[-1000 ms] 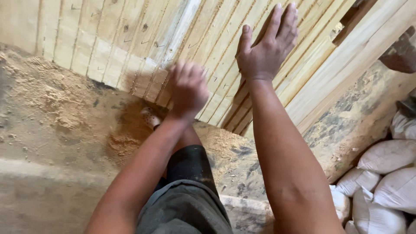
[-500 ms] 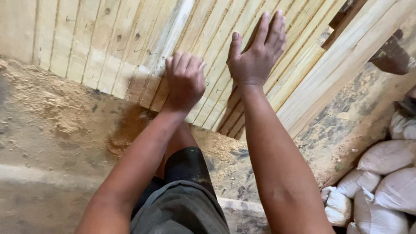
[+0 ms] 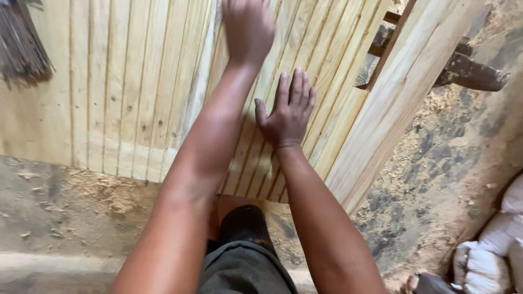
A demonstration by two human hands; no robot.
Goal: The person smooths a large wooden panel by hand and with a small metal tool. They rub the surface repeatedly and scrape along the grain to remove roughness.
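Note:
A wide panel of pale grooved wooden slats (image 3: pixel 136 81) lies flat over the dusty ground in front of me. My left hand (image 3: pixel 248 27) reaches far up the panel near the top edge of the view, palm down on the slats, fingers cut off by the frame. My right hand (image 3: pixel 287 111) rests flat on the slats lower down, fingers together and spread against the wood. Neither hand holds anything. My knee in dark shorts (image 3: pixel 245 239) shows between my arms.
Sawdust (image 3: pixel 109 190) lies heaped along the panel's near edge. A broom head (image 3: pixel 22 49) rests at the upper left. A thick plank (image 3: pixel 392 103) forms the panel's right side, with a dark rusty bar (image 3: pixel 468 71) beyond it. White sacks (image 3: pixel 490 245) sit at the lower right.
My left hand has slid farther up the panel while my right hand has drawn back down toward me. The view has tilted up over the panel.

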